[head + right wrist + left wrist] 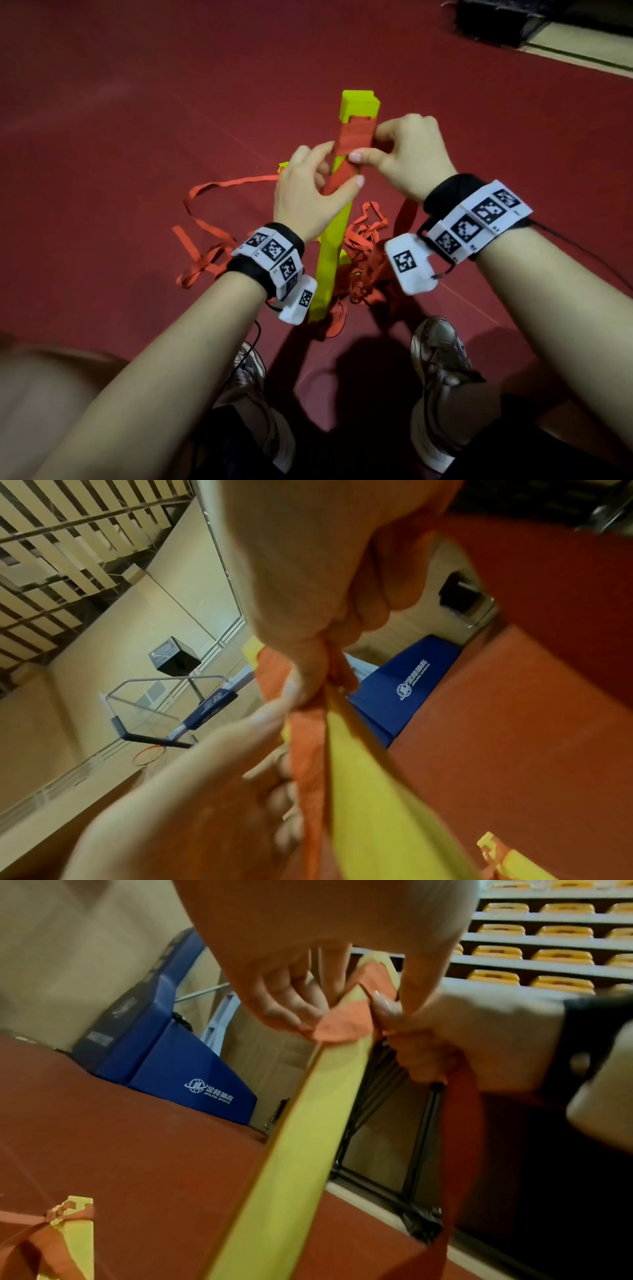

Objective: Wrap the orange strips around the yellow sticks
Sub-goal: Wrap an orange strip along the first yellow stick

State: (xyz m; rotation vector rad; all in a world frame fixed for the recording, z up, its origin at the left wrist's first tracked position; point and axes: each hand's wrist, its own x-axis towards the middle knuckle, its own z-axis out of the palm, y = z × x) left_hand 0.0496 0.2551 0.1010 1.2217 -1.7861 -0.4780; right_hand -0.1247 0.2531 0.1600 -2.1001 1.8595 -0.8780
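1. We're seeing the yellow stick held tilted above the red floor, its lower end by the left wristband.
2. The orange strip is sitting wound around the stick just below its top cap.
3. The left hand is gripping the stick under the wound part, thumb pressing the strip.
4. The right hand is pinching the strip against the stick.
5. Loose strips are lying tangled on the floor behind the stick.
6. A second stick is lying nearby, strip attached.
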